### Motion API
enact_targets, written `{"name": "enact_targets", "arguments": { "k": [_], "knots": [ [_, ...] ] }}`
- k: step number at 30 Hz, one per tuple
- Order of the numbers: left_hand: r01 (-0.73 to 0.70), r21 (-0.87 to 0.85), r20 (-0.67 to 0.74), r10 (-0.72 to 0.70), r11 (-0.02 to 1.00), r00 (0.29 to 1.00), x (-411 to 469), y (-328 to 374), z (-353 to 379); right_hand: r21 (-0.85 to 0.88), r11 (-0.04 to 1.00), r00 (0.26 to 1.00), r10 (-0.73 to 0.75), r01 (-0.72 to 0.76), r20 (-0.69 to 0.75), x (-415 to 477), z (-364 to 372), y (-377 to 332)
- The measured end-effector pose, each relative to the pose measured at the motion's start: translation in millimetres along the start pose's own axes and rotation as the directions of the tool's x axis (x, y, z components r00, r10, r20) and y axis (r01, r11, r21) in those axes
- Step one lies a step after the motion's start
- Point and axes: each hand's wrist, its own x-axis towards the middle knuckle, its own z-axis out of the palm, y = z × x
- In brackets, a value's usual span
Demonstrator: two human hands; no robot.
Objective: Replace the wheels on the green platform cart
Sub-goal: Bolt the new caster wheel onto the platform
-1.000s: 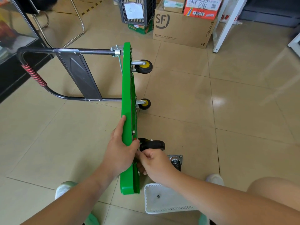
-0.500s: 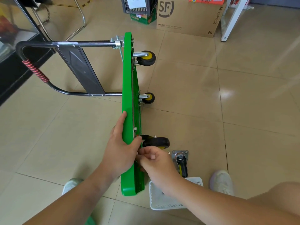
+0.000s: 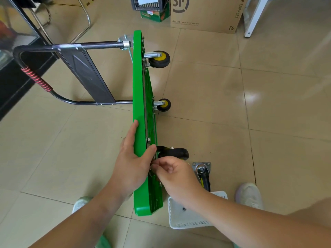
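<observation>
A loose black caster with a metal plate [image 3: 203, 173] lies just beside your white plastic basket [image 3: 188, 218] on the tiled floor (a brown cardboard box [image 3: 206, 14] sits well beyond). The green platform cart [image 3: 141, 104] stands on edge; your left hand [image 3: 131, 166] wraps its rim, while your right hand [image 3: 176, 173] pinches its fingers narrowly at the underside, just below the mounted black wheel [image 3: 174, 153].

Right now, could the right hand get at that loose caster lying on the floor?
Probably yes. The loose caster lies on bare tile just beyond the right hand, beside the white basket, with nothing between them. But the hand is busy pinching at the green cart deck.
</observation>
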Motion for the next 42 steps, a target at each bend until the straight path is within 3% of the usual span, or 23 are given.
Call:
{"name": "enact_targets", "arguments": {
  "k": [4, 9, 14, 25, 36, 39, 42],
  "knots": [
    [-0.002, 0.018, -0.004, 0.002, 1.000, 1.000, 1, -1, -1, -0.085, 0.996, 1.000, 0.012, -0.010, 0.025, 2, 4, 2],
    [-0.006, 0.026, 0.002, 0.006, 1.000, 1.000, 2, -2, -2, 0.043, 0.998, 0.998, 0.044, -0.046, 0.040, 1, 5, 8],
    [-0.004, 0.009, -0.013, 0.004, 1.000, 1.000, 5, -8, -1, 0.062, 0.991, 0.992, 0.117, -0.119, 0.040, -2, 10, 9],
    [0.006, -0.067, -0.017, -0.007, 0.998, 1.000, 5, -13, -2, 0.112, 0.994, 1.000, 0.013, -0.012, -0.006, -2, 16, 17],
    [0.004, -0.099, -0.004, -0.004, 0.995, 1.000, 4, -12, 3, 0.064, 0.987, 0.988, 0.151, -0.149, -0.025, -6, 15, 8],
    [0.002, -0.078, -0.004, -0.003, 0.997, 1.000, 3, -10, 2, -0.008, 0.998, 0.996, 0.069, -0.070, -0.063, -8, 10, 7],
    [0.003, -0.049, -0.009, -0.004, 0.999, 1.000, 4, -8, 1, 0.051, 0.999, 0.998, 0.015, -0.012, -0.059, -9, 11, 9]
  ]
}}
